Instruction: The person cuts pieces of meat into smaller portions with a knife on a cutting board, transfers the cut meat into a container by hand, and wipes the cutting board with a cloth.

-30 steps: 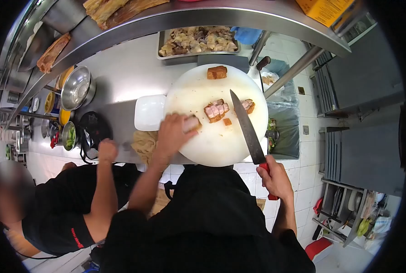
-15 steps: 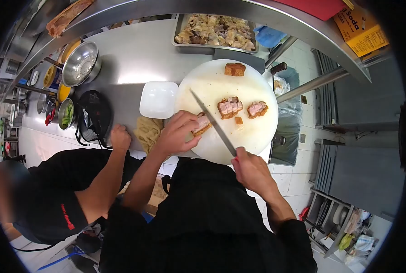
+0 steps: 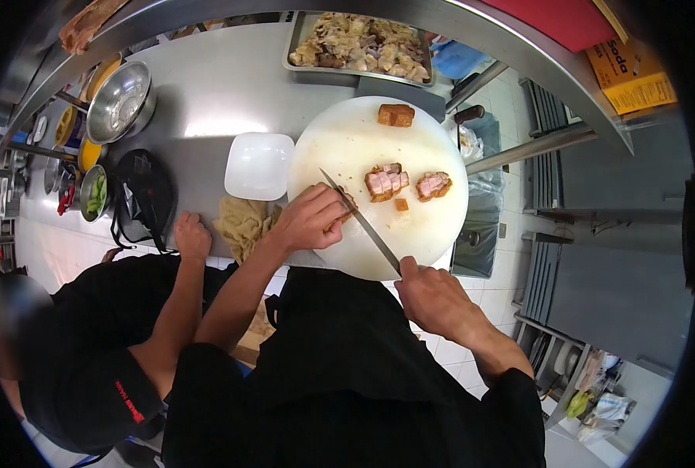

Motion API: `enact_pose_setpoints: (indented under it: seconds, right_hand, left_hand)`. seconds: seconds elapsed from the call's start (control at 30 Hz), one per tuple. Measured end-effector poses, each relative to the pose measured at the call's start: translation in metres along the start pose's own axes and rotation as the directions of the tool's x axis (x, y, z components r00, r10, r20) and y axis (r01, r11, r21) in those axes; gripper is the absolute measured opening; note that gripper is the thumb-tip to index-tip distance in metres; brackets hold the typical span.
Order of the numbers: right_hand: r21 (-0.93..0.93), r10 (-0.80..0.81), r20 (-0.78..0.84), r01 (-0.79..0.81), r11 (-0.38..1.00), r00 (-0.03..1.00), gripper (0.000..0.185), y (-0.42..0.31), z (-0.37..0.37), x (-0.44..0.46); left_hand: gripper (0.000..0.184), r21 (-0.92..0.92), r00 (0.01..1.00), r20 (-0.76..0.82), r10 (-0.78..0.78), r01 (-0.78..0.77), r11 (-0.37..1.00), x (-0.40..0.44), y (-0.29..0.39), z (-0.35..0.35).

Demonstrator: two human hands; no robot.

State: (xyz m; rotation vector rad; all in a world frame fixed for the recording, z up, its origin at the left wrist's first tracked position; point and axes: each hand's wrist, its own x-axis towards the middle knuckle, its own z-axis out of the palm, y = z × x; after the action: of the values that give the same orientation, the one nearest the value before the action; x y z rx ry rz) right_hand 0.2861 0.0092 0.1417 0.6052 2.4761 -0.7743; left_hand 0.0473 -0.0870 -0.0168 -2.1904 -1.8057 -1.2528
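Observation:
My right hand [image 3: 435, 298] is closed round the handle of a long kitchen knife [image 3: 372, 234], its blade slanting up and left over the round white cutting board [image 3: 433, 226]. My left hand [image 3: 313, 218], fingers curled, presses on a piece of roast pork [image 3: 350, 204] at the board's left side; fingers and blade hide most of it. The blade lies right beside those fingertips. To the right sit sliced pork [image 3: 386, 182], another cut chunk [image 3: 434, 186] and a small cube [image 3: 401, 204]. A browned pork block [image 3: 396, 115] rests at the far edge.
Left of the board are a white square dish [image 3: 259, 166] and a tan cloth [image 3: 242, 226]. Behind it stands a tray of cooked food [image 3: 361, 51]. Steel bowls [image 3: 121, 101] and a black bag [image 3: 146, 195] lie farther left, near a co-worker's hand [image 3: 192, 235].
The knife has come left, from beside the pork piece onto it, against my left fingers. My left fingers have curled in more. The whole view has shifted slightly.

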Motion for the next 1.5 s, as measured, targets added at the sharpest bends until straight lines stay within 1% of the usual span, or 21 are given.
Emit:
enact_pose_setpoints:
  seconds: [0.13,0.23,0.33,0.4,0.57,0.67,0.73,0.8,0.87,0.9,0.93,0.97,1.0,1.07,1.1,1.17,1.27,1.33,1.4,1.47,1.5]
  right_hand:
    - [0.049,0.002,0.058,-0.005,0.999,0.998,0.019,-0.004,-0.005,0.024]
    - [0.055,-0.013,0.033,0.011,0.998,0.999,0.021,-0.006,0.001,0.045]
    - [0.077,-0.014,-0.012,0.015,0.997,1.0,0.022,-0.001,0.014,0.061]
    - [0.091,-0.034,-0.084,0.041,0.995,0.996,0.022,0.002,0.019,0.063]
    - [0.095,0.011,-0.107,-0.001,0.995,0.994,0.023,0.003,0.028,0.058]
    - [0.075,0.036,-0.108,-0.028,0.997,0.994,0.023,0.002,0.028,0.058]
    - [0.088,0.067,-0.071,-0.061,0.994,0.995,0.024,-0.002,0.024,0.058]
    - [0.079,0.085,-0.04,-0.081,0.994,0.996,0.024,-0.006,0.015,0.06]
    - [0.066,0.093,-0.004,-0.092,0.994,0.996,0.023,-0.011,0.013,0.061]
    - [0.061,0.107,-0.004,-0.107,0.992,0.994,0.023,-0.013,0.012,0.061]
    - [0.056,0.123,-0.007,-0.122,0.991,0.992,0.022,-0.014,0.011,0.061]
    - [0.046,0.119,-0.003,-0.119,0.992,0.993,0.022,-0.014,0.007,0.061]
    - [0.091,0.125,0.031,-0.127,0.988,0.992,0.022,-0.014,0.004,0.06]
    - [0.142,0.135,0.066,-0.143,0.979,0.989,0.021,-0.013,0.005,0.062]
    - [0.106,0.105,0.031,-0.108,0.988,0.994,0.02,-0.011,0.011,0.061]
    - [0.063,0.066,-0.012,-0.065,0.996,0.998,0.019,-0.006,0.021,0.068]
    - [0.076,0.061,-0.218,-0.045,0.996,0.974,0.019,0.015,0.074,0.077]
    - [0.093,0.04,-0.248,-0.018,0.995,0.968,0.022,0.025,0.077,0.082]
    - [0.195,0.028,-0.257,0.024,0.98,0.966,0.026,0.031,0.076,0.079]
    - [0.24,0.014,-0.266,0.052,0.969,0.964,0.026,0.029,0.069,0.069]
    - [0.284,-0.007,-0.268,0.086,0.955,0.963,0.025,0.027,0.062,0.066]
  left_hand:
    - [0.021,-0.027,1.0,0.003,-0.008,0.008,1.0,-0.002,-0.002,0.002]
    - [0.021,-0.051,0.999,0.037,-0.013,0.015,0.999,-0.003,-0.003,0.0]
    - [0.022,-0.055,1.0,0.026,0.001,0.0,0.998,-0.003,-0.005,-0.001]
    - [0.022,-0.053,0.999,0.035,0.005,-0.003,0.999,-0.005,-0.006,0.0]
    - [0.024,-0.068,0.999,0.025,0.036,-0.035,0.997,-0.006,-0.006,-0.002]
    - [0.021,0.013,0.999,0.029,0.04,-0.041,0.999,0.004,-0.005,-0.013]
    - [0.021,-0.158,0.985,-0.162,-0.056,0.03,0.987,0.023,-0.015,-0.024]
    - [0.02,-0.297,0.965,-0.172,-0.199,0.141,0.944,0.057,-0.028,-0.03]
    - [0.023,-0.285,0.983,-0.094,-0.156,0.123,0.951,0.081,-0.049,-0.017]
    - [0.023,-0.282,0.981,-0.1,-0.165,0.131,0.95,0.087,-0.052,-0.007]
    - [0.031,-0.178,0.978,0.107,-0.177,0.194,0.965,0.092,-0.055,0.005]
    - [0.039,-0.064,0.93,0.306,-0.203,0.233,0.97,0.093,-0.058,0.013]
    - [0.039,-0.066,0.931,0.3,-0.21,0.24,0.969,0.091,-0.058,0.016]
    - [0.051,0.078,0.928,0.352,-0.123,0.102,0.992,0.087,-0.058,0.022]
    - [0.051,0.069,0.926,0.355,-0.128,0.111,0.991,0.084,-0.055,0.025]
    - [0.056,0.163,0.897,0.41,-0.166,0.107,0.981,0.085,-0.056,0.024]
    - [0.059,0.19,0.874,0.464,-0.143,0.059,0.98,0.091,-0.046,0.025]
    - [0.06,0.212,0.876,0.456,-0.155,0.062,0.975,0.094,-0.047,0.026]
    - [0.06,0.226,0.872,0.466,-0.149,0.045,0.973,0.095,-0.042,0.027]
    - [0.06,0.215,0.926,0.358,-0.123,0.046,0.975,0.099,-0.04,0.025]
    - [0.06,0.226,0.93,0.349,-0.119,0.04,0.973,0.106,-0.039,0.018]
